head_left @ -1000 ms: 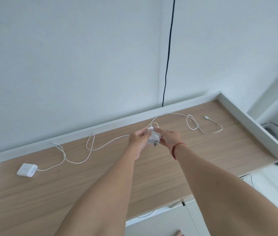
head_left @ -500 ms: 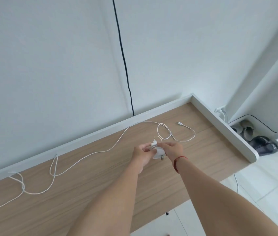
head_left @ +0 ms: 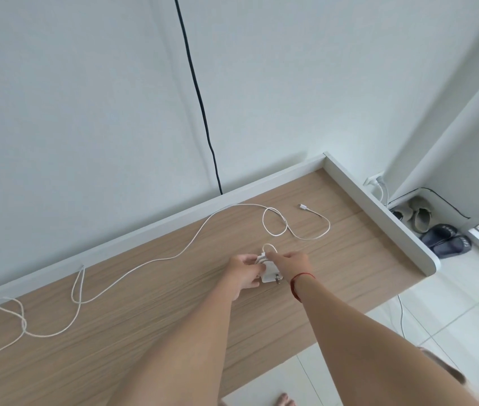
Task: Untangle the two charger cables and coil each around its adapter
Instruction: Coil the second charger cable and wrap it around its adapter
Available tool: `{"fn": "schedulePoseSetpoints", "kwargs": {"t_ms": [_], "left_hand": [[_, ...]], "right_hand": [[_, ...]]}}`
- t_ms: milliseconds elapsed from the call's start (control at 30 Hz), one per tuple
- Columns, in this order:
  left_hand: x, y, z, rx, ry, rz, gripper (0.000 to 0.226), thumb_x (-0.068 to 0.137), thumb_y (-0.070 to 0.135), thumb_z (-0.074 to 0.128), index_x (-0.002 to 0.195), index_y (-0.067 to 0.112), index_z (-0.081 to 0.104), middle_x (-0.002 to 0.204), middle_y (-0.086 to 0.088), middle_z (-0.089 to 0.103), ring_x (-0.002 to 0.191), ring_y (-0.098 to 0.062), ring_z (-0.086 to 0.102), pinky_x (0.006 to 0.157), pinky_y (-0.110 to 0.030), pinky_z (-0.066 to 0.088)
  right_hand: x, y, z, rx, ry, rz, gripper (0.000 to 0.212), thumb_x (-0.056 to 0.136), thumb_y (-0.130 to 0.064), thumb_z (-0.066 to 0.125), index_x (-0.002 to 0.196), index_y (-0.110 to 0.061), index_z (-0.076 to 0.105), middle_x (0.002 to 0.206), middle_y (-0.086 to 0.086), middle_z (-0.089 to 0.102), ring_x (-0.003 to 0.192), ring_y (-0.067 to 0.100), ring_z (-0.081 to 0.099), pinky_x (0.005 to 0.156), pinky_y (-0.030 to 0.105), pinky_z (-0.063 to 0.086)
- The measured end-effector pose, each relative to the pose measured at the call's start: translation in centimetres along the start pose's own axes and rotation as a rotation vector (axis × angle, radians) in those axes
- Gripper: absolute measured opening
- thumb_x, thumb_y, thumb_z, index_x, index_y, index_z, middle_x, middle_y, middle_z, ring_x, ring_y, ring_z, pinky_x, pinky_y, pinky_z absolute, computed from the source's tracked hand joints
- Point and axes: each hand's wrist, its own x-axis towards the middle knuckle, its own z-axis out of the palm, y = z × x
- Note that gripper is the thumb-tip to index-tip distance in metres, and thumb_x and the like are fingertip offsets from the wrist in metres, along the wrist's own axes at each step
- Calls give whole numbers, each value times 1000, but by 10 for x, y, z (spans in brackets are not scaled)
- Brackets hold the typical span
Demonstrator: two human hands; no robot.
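Nearly wound: tuck the last loop snugly

Head view: left grip (head_left: 244,272) clamps the adapter (head_left: 268,273) over the counter (head_left: 349,259); right grip (head_left: 291,263) pinches its loop (head_left: 267,244). Pull taut, lay it flat, clear of the prongs (head_left: 277,280). The other cable (head_left: 159,259) lies loose.

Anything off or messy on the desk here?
Nothing damaged or spilled. One long white cable sprawls across the desk in loose, crossing loops, not coiled, its connector lying free at far right. The left hand and right hand hold the adapter, a small loop sticking up from it.
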Motion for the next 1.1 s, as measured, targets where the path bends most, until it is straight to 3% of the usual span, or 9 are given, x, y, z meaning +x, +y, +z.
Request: {"fn": "schedulePoseSetpoints", "kwargs": {"t_ms": [67,233,400,567,667,733,833,933,1100], "left_hand": [[0,-4,-3,7,-28,-32,48,83,2,68,128,10,56,112,-11,67,101,-22,68,77,-31,60],[-3,-9,-5,79,-52,-54,49,83,8,72,129,13,57,110,-8,68,94,-16,66,80,-32,59],[-9,0,-6,178,-12,-32,64,83,17,71,141,21,43,133,-6,55,114,-20,58,80,-28,56],[-19,5,-29,217,45,18,42,89,21,64,130,19,53,124,-2,56,116,-18,56,90,-31,51],[-25,7,-48,297,161,86,9,88,24,58,96,22,60,104,0,58,96,-20,57,90,-32,51],[-32,9,-66,347,234,138,7,85,28,57,91,24,57,98,1,57,90,-21,60,83,-29,47],[-49,8,-106,393,338,174,20,87,27,55,103,17,63,99,-4,61,104,-29,64,79,-28,47],[-71,-6,-159,389,464,137,45,89,32,55,128,9,58,121,-9,62,107,-29,63,90,-33,51],[-107,-58,-253,339,575,16,49,90,33,56,134,12,52,125,-11,62,110,-29,62,94,-38,51]], "right_hand": [[-2,-1,-1,-49,9,32,41,77,-46,72,73,-7,62,68,3,59,57,15,53,49,25,36],[-6,3,0,-100,-12,70,54,77,-50,70,98,0,67,87,9,65,69,21,58,48,25,36],[-12,-7,-3,-135,19,74,44,84,-43,61,97,-1,60,93,9,63,69,19,55,54,26,37],[-20,-32,-11,-140,150,-39,44,94,-44,42,100,-6,64,99,13,62,96,30,57,85,38,45],[-34,-53,0,-279,168,-192,45,99,-31,34,95,1,65,94,18,62,97,34,57,80,34,41],[-46,-66,19,-358,133,-328,37,96,-27,37,89,-2,64,90,16,60,88,32,57,78,35,44],[-68,-84,60,-455,17,-453,33,94,-23,44,109,0,63,106,17,64,99,34,60,84,36,46],[-95,-96,112,-570,-128,-516,36,95,-25,46,117,0,60,119,16,63,111,34,57,89,35,44],[-142,-98,213,-625,-379,-575,44,97,-26,47,136,-6,50,138,11,52,126,27,49,101,33,38]]}}
